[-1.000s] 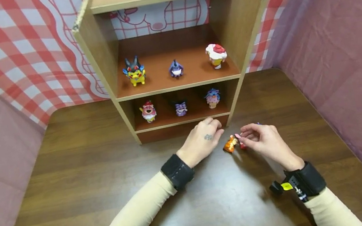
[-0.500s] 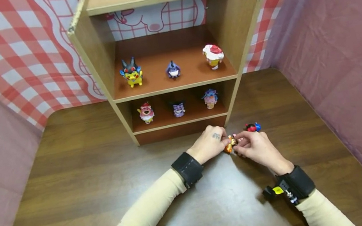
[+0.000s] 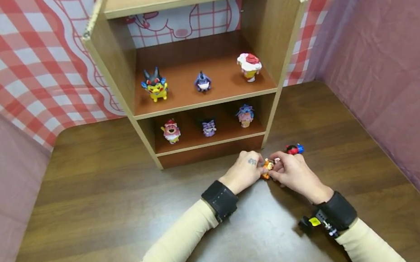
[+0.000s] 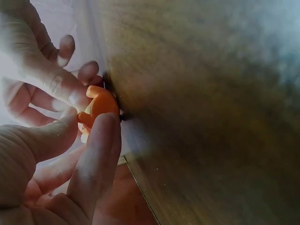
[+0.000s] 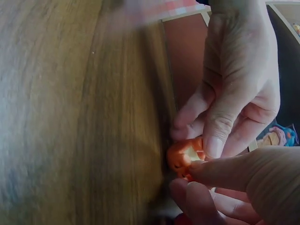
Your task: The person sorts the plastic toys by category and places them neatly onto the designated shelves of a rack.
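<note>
Both hands meet over the tabletop at a small orange tiger figurine [image 3: 267, 171], just in front of the shelf's right corner. My left hand [image 3: 243, 172] pinches one side of it; in the left wrist view the thumb and index finger lie against its orange body [image 4: 104, 104]. From the other side my right hand [image 3: 295, 177] holds it, the thumb by the cream-and-orange front [image 5: 191, 153] and fingers curled beneath. A small pinkish bit [image 3: 277, 160] shows beside the right fingertips, mostly covered. Behind the right hand lies a red and blue figurine [image 3: 294, 149].
A wooden shelf unit [image 3: 205, 103] stands behind the hands. On its middle board are a yellow figurine in a dark hat [image 3: 155, 87], a purple donkey [image 3: 202, 81] and a white-and-red-topped one [image 3: 249, 66]. Below stand a pink bear [image 3: 171, 131], a purple figurine [image 3: 208, 127] and a blue-pink one [image 3: 246, 115].
My left hand has moved right and taken hold of the tiger figurine. My right hand has shifted left from the pink figurine beside it, uncovering the red and blue one.
</note>
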